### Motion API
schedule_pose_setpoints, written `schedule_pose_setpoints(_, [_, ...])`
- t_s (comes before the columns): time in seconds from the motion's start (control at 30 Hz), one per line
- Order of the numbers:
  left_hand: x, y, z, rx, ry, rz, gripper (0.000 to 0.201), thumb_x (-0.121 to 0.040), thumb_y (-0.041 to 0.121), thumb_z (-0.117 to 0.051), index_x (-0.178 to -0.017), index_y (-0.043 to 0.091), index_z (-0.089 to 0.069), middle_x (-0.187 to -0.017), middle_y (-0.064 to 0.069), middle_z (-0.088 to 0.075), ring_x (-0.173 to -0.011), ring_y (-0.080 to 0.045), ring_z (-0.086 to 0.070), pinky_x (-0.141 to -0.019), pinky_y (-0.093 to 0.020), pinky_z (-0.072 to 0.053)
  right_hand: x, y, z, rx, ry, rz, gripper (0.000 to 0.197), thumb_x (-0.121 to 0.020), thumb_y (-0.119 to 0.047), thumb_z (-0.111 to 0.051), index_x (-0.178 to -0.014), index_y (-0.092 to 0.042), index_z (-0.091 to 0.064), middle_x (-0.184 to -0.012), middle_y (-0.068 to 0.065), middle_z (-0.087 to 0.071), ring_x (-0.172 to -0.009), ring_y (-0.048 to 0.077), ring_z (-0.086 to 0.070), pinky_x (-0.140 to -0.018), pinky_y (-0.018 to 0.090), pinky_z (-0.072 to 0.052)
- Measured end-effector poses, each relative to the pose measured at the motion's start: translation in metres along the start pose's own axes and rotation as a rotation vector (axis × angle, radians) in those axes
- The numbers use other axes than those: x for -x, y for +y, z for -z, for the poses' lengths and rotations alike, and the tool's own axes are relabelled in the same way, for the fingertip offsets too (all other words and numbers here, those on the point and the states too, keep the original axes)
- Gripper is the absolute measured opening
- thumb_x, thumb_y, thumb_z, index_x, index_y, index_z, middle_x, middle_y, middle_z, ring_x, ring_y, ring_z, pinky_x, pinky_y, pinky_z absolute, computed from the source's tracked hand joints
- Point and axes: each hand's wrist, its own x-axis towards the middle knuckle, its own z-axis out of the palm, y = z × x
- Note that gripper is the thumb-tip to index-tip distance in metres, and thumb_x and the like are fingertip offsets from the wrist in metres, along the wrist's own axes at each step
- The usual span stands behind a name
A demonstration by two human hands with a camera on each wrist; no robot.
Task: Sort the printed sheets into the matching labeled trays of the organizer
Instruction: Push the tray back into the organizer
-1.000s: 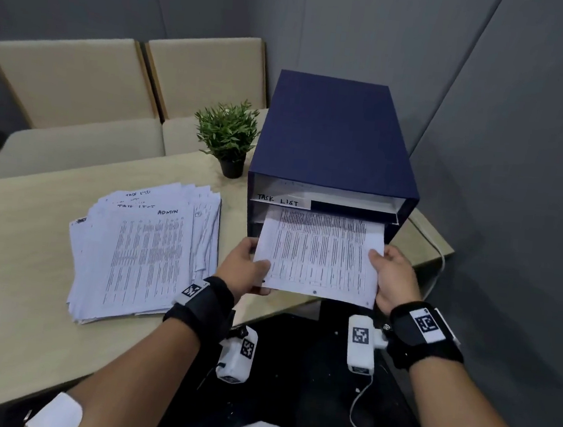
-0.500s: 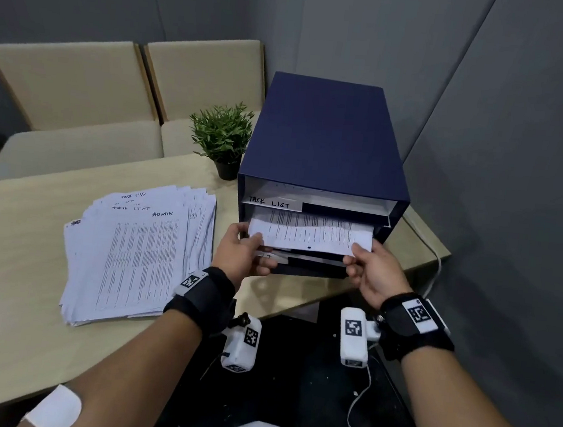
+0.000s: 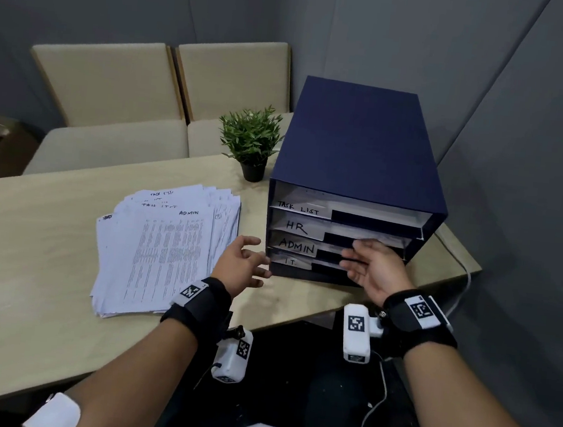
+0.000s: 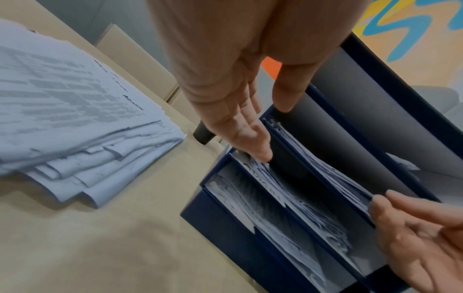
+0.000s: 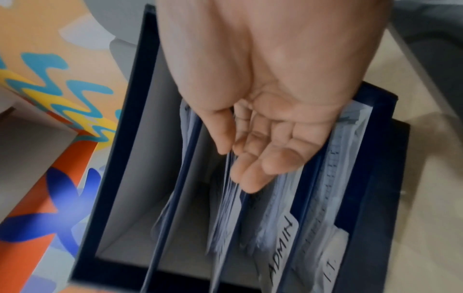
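The navy organizer (image 3: 359, 141) stands on the table at the right, its trays labelled TASK LIST, HR (image 3: 297, 228), ADMIN and IT from the top down. A fanned pile of printed sheets (image 3: 163, 246) lies to its left, the top one marked ADMIN. My left hand (image 3: 252, 255) hovers open at the organizer's lower left corner and holds nothing. My right hand (image 3: 355, 255) is open too, palm up, with its fingertips (image 5: 248, 178) against the sheet edges in the HR tray. The trays hold stacked sheets (image 4: 313, 178).
A small potted plant (image 3: 251, 141) stands behind the pile, close to the organizer's left side. Two beige chairs (image 3: 113, 87) sit beyond the table (image 3: 28, 257). A white cable (image 3: 464, 265) runs off the right corner. Grey walls close in on the right.
Both hands pushed a printed sheet into the tray under TASK LIST and have let go of it. My left hand has drawn back a little to the left.
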Motion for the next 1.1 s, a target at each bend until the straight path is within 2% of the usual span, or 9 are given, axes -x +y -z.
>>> schedule_pose_setpoints(0.17, [-0.007, -0.010, 0.047, -0.138, 0.049, -0.018, 0.017, -0.094, 0.006, -0.052, -0.111, 0.009, -0.054, -0.099, -0.015, -0.062, -0.079, -0.023, -0.061, -0.067, -0.031, -0.049, 0.006, 0.021, -0.043, 0.234, -0.214, -0.055, 0.015, -0.098, -0.011, -0.051, -0.084, -0.016, -0.053, -0.075, 0.007, -0.067, -0.054, 0.016, -0.061, -0.048, 0.022, -0.042])
schedule_pose_setpoints(0.33, [-0.023, -0.023, 0.117, -0.244, 0.130, -0.008, 0.015, -0.093, 0.008, -0.054, -0.106, 0.014, -0.057, -0.100, -0.008, -0.061, -0.088, -0.021, -0.058, -0.070, -0.031, -0.050, -0.001, 0.052, -0.105, 0.372, -0.298, -0.094, 0.015, -0.098, -0.010, -0.050, -0.084, -0.013, -0.053, -0.078, 0.009, -0.064, -0.053, 0.015, -0.060, -0.048, 0.022, -0.040])
schedule_pose_setpoints(0.43, [-0.030, -0.030, 0.158, -0.314, 0.179, 0.012, 0.018, -0.092, 0.009, -0.055, -0.108, 0.015, -0.059, -0.107, -0.005, -0.061, -0.100, -0.023, -0.058, -0.089, -0.039, -0.049, -0.006, 0.069, -0.141, 0.460, -0.310, -0.125, 0.014, -0.097, -0.007, -0.050, -0.085, -0.013, -0.054, -0.081, 0.008, -0.065, -0.055, 0.016, -0.060, -0.046, 0.021, -0.042])
schedule_pose_setpoints(0.63, [-0.051, -0.042, 0.239, -0.455, 0.220, 0.090, 0.033, -0.092, 0.014, -0.057, -0.126, 0.014, -0.055, -0.133, -0.006, -0.054, -0.120, -0.023, -0.052, -0.102, -0.037, -0.041, -0.022, 0.109, -0.217, 0.583, -0.244, -0.149, 0.010, -0.092, -0.003, -0.055, -0.086, -0.010, -0.057, -0.084, 0.009, -0.063, -0.056, 0.017, -0.057, -0.047, 0.023, -0.040])
schedule_pose_setpoints(0.73, [-0.061, -0.050, 0.265, -0.499, 0.219, 0.146, 0.038, -0.092, 0.015, -0.057, -0.130, 0.017, -0.053, -0.138, -0.004, -0.049, -0.117, -0.024, -0.053, -0.096, -0.030, -0.040, -0.031, 0.129, -0.243, 0.689, -0.190, -0.140, 0.001, -0.091, -0.010, -0.059, -0.091, -0.010, -0.061, -0.089, 0.010, -0.063, -0.066, 0.021, -0.058, -0.057, 0.028, -0.045])
schedule_pose_setpoints(0.8, [-0.066, -0.056, 0.276, -0.521, 0.212, 0.175, 0.041, -0.090, 0.016, -0.057, -0.131, 0.017, -0.052, -0.137, -0.005, -0.050, -0.112, -0.026, -0.055, -0.095, -0.033, -0.044, -0.038, 0.142, -0.252, 0.831, -0.140, -0.120, 0.018, -0.090, -0.020, -0.063, -0.106, -0.011, -0.061, -0.105, 0.009, -0.065, -0.082, 0.023, -0.058, -0.073, 0.032, -0.048])
schedule_pose_setpoints(0.93, [-0.074, -0.067, 0.294, -0.540, 0.133, 0.229, 0.051, -0.089, 0.018, -0.060, -0.138, 0.017, -0.045, -0.144, -0.004, -0.046, -0.129, -0.026, -0.046, -0.105, -0.036, -0.037, -0.044, 0.158, -0.271, 1.058, -0.046, -0.124, 0.049, -0.090, -0.029, -0.064, -0.133, -0.009, -0.048, -0.134, 0.009, -0.053, -0.119, 0.025, -0.053, -0.094, 0.028, -0.040])
schedule_pose_setpoints(1.03, [-0.076, -0.070, 0.300, -0.537, 0.080, 0.252, 0.056, -0.089, 0.021, -0.061, -0.141, 0.019, -0.042, -0.146, -0.002, -0.043, -0.132, -0.025, -0.043, -0.107, -0.035, -0.036, -0.046, 0.168, -0.279, 1.086, 0.010, -0.138, 0.059, -0.089, -0.028, -0.066, -0.138, -0.008, -0.041, -0.138, 0.012, -0.049, -0.124, 0.027, -0.050, -0.099, 0.031, -0.041])
schedule_pose_setpoints(1.1, [-0.076, -0.073, 0.304, -0.532, 0.059, 0.248, 0.056, -0.089, 0.023, -0.062, -0.141, 0.020, -0.041, -0.147, -0.001, -0.042, -0.132, -0.024, -0.042, -0.109, -0.037, -0.035, -0.047, 0.172, -0.285, 1.076, 0.044, -0.139, 0.056, -0.088, -0.026, -0.068, -0.134, -0.007, -0.042, -0.131, 0.011, -0.052, -0.115, 0.027, -0.054, -0.094, 0.032, -0.045])
